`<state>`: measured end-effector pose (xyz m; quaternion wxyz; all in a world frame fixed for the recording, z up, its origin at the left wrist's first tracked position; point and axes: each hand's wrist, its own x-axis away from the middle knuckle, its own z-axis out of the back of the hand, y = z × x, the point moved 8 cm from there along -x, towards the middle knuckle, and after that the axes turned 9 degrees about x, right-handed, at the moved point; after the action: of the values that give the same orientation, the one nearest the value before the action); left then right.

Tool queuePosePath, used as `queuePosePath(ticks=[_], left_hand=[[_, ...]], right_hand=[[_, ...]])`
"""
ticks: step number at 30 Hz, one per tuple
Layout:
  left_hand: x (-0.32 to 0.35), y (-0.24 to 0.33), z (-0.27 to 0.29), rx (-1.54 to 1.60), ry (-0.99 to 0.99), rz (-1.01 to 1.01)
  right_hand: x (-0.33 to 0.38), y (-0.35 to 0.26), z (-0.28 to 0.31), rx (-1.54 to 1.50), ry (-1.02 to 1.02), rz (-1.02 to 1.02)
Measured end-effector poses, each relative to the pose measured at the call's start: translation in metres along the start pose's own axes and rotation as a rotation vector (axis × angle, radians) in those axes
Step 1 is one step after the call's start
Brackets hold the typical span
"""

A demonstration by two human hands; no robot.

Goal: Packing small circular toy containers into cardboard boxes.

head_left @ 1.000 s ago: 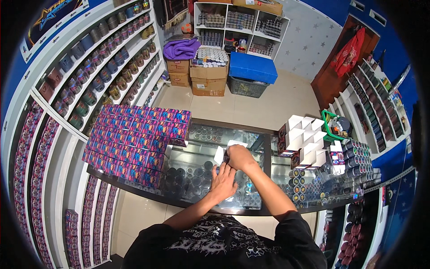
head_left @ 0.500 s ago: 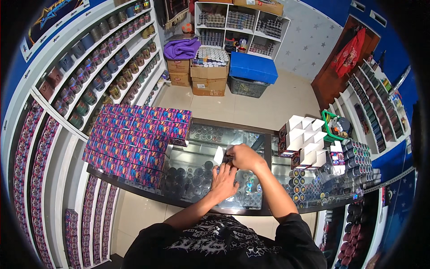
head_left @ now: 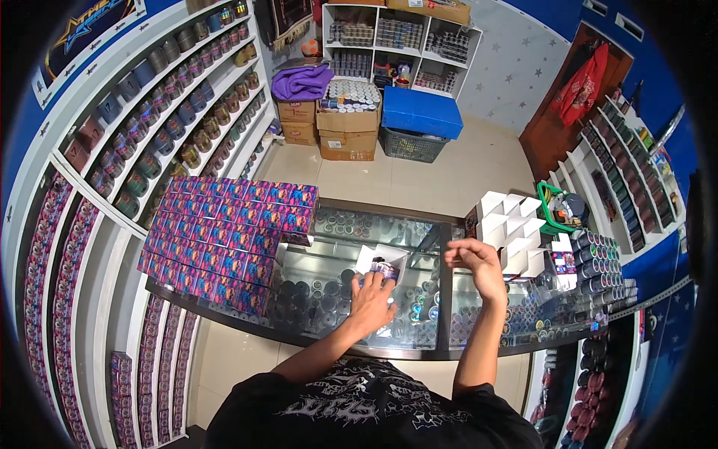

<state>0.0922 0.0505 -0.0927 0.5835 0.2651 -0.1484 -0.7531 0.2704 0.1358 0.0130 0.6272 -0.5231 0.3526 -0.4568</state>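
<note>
A small carton (head_left: pixel 400 257) stands on the glass counter with its white flaps spread. Inside it a round container with a dark and pale patterned top (head_left: pixel 384 268) shows between the flaps. My left hand (head_left: pixel 370 305) grips the carton's near side, and its fingers hide much of the printed wall. To the right, my right hand (head_left: pixel 479 268) is raised over the counter, holding nothing, with its fingers loosely stretched to the left. Just beyond it stands a group of open cartons (head_left: pixel 508 232) with white flaps up.
Stacked patterned boxes (head_left: pixel 217 239) fill the counter's left part. At its right end are piled round tins (head_left: pixel 598 262) and a green basket (head_left: pixel 553 209). The glass counter (head_left: pixel 336 254) shows jars inside. A shelf of cups (head_left: pixel 161 105) lines the left wall.
My right hand has moved off the small carton to the right and opened. The carton's flaps and the container inside now show. My left hand has stayed nearly in place.
</note>
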Motion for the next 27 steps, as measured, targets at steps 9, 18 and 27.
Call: queuePosePath(ticks=[9, 18, 27], left_hand=[[-0.011, 0.001, -0.001, -0.017, -0.126, 0.062], [-0.009, 0.002, -0.005, -0.085, -0.119, 0.091], [0.002, -0.007, 0.039, 0.218, 0.249, 0.023]], right_hand=[[0.061, 0.085, 0.049, -0.100, 0.216, -0.204], [0.098, 0.127, 0.057, -0.129, 0.297, -0.280], [0.089, 0.136, 0.026, -0.086, 0.270, -0.266]])
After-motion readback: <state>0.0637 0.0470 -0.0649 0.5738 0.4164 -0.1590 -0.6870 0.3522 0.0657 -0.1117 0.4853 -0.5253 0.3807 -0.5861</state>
